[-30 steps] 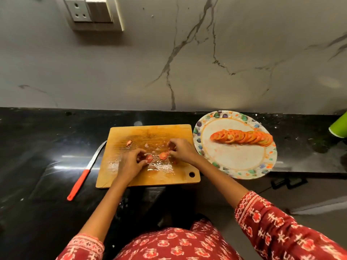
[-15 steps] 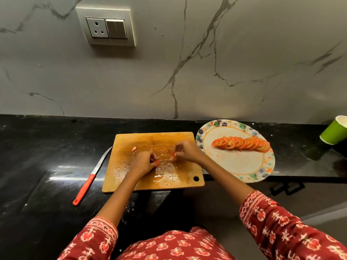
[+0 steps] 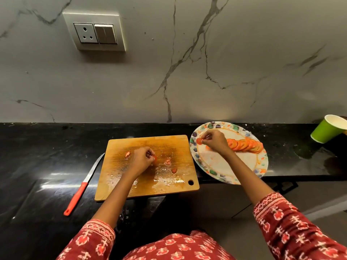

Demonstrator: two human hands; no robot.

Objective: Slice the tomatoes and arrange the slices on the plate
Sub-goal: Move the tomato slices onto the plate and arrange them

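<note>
Two bare hands work over a black polished stone counter (image 3: 47, 147). The right hand (image 3: 214, 140) pinches one round tomato slice (image 3: 198, 141) above the left part of a round plate (image 3: 225, 173) with a multicoloured blotched rim; a row of overlapping slices (image 3: 246, 145) lies across the plate, its left end hidden behind that hand. The left hand (image 3: 140, 160) rests on a rectangular wooden cutting board (image 3: 174, 186), wet and glossy, with a round hole near one corner; its curled fingers grip a small red tomato piece (image 3: 155, 158), largely hidden. Three small tomato scraps (image 3: 168, 162) lie on the board. A knife (image 3: 82, 184) with an orange-red handle lies on the counter left of the board. A green paper cup (image 3: 328, 128) is cut off at the right edge. No writing is legible.
</note>
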